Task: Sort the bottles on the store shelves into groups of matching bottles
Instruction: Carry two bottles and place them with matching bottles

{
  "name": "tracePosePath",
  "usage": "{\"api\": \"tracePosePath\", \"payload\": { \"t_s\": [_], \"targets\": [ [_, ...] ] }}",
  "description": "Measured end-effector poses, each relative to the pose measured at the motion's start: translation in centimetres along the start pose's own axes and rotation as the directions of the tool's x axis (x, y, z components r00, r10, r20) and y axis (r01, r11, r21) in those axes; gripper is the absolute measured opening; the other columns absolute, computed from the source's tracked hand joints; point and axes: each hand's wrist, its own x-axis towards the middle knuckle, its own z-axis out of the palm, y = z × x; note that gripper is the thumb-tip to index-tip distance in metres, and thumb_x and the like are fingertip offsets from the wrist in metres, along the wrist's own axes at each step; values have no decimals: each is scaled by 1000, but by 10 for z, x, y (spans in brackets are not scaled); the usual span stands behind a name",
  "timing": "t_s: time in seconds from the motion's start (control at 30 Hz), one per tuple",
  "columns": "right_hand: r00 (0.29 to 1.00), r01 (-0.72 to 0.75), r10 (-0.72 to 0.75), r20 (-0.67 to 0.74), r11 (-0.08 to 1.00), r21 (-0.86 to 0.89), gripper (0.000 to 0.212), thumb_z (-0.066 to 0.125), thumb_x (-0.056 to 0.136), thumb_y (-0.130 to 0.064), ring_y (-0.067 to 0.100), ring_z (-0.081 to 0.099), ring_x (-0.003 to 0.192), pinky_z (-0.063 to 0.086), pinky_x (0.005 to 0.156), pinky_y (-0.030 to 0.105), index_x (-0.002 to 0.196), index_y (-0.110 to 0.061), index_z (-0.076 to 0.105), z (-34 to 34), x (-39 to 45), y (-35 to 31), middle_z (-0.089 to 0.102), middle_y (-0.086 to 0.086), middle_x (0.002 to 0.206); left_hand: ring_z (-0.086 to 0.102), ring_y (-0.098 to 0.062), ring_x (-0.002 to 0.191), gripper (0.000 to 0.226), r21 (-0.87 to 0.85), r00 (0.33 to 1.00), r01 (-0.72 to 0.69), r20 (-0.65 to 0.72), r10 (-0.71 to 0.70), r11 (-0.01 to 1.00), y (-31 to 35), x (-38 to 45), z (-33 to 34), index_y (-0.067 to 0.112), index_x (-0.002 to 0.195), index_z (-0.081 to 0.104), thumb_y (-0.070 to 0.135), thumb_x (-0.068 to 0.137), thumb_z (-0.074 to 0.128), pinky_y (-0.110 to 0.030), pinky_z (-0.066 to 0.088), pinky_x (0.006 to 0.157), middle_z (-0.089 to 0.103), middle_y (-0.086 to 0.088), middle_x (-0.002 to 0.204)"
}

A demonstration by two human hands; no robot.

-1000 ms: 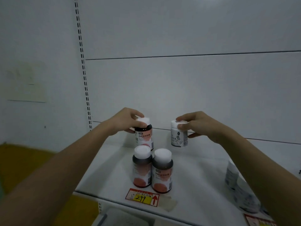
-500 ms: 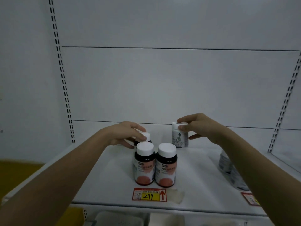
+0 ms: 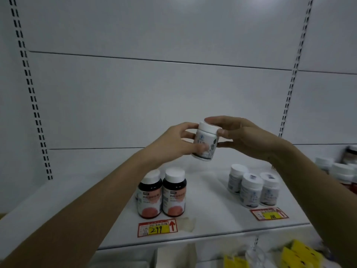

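Up front, the white shelf (image 3: 81,202) spans the view, its back panel flanked by slotted uprights. Both forearms reach over it from below. On the shelf, toward the middle, two dark bottles (image 3: 162,194) with white caps and red-orange labels stand upright, side by side and touching. To their right, well apart, three white bottles (image 3: 251,188) stand in a tight cluster. More bottles sit at the far right edge, too blurred to tell apart.

Above the shelf, between the two groups and clear of the surface, a white bottle (image 3: 206,141) is held in the air, tilted slightly. The left hand (image 3: 173,144) grips its body, thumb across the label and fingers curled behind. The right hand (image 3: 239,135) pinches the cap, fingertips over the top and thumb on the cap's side.

At the shelf's front edge, a red and yellow price tag (image 3: 157,228) reading 299 lies below the dark bottles, and a second tag (image 3: 269,214) lies below the white cluster. Yellow packets (image 3: 301,256) show on the level beneath.
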Motion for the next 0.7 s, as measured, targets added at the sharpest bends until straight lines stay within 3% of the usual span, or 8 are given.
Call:
{"api": "tracePosePath", "payload": {
  "t_s": [0.07,0.2,0.33,0.4,0.47,0.6,0.7],
  "targets": [
    [1000,10,-10,5,1000,4,39,45,97,1,24,60,120,51,98,43,132,-13,56,-9,-12,0,62,4,130,70,-7,94,66,-22,1000,-9,-13,8,1000,6,-1,17,29,134,50,18,77,80,-18,55,72,66,7,117],
    [1000,7,-7,-13,998,58,38,51,95,-6,21,62,117,55,92,37,132,-15,55,-34,-35,0,63,1,129,72,-12,92,62,-30,991,-38,-129,34,999,17,6,50,25,129,55,13,75,83,-34,59,83,69,0,115],
    [983,49,-90,-159,968,-246,40,65,87,-34,15,65,105,59,79,28,126,-24,60,-57,-49,-3,64,-6,119,69,-10,93,59,61,939,-91,-326,106,994,32,18,95,24,124,58,14,72,84,-28,59,81,69,5,112],
    [965,94,-177,-192,922,-376,38,66,88,-34,14,66,99,60,74,25,124,-22,63,-69,-53,-3,65,-7,116,68,-11,96,61,67,914,-103,-387,121,992,37,25,119,23,127,58,14,72,84,-27,59,81,68,4,114],
    [961,107,-196,-193,913,-394,36,67,89,-32,13,67,96,60,74,25,122,-20,65,-86,-59,2,66,-7,114,66,-12,102,61,73,903,-99,-413,121,992,39,32,143,24,131,55,17,77,81,-27,57,85,66,5,118],
    [949,57,-149,-277,948,-314,28,70,88,-28,12,66,94,60,77,29,114,-21,68,-131,-65,23,66,-6,110,59,-10,106,42,99,846,31,-532,27,995,16,40,177,26,132,54,30,91,65,-25,48,87,61,7,121],
    [937,-18,-65,-343,972,-234,27,70,87,-22,14,64,95,58,79,32,114,-16,67,-158,-58,48,65,1,112,57,-15,109,35,170,808,297,-570,-152,940,-33,32,197,24,130,57,30,96,57,-28,46,93,61,1,126]
  ]
}}
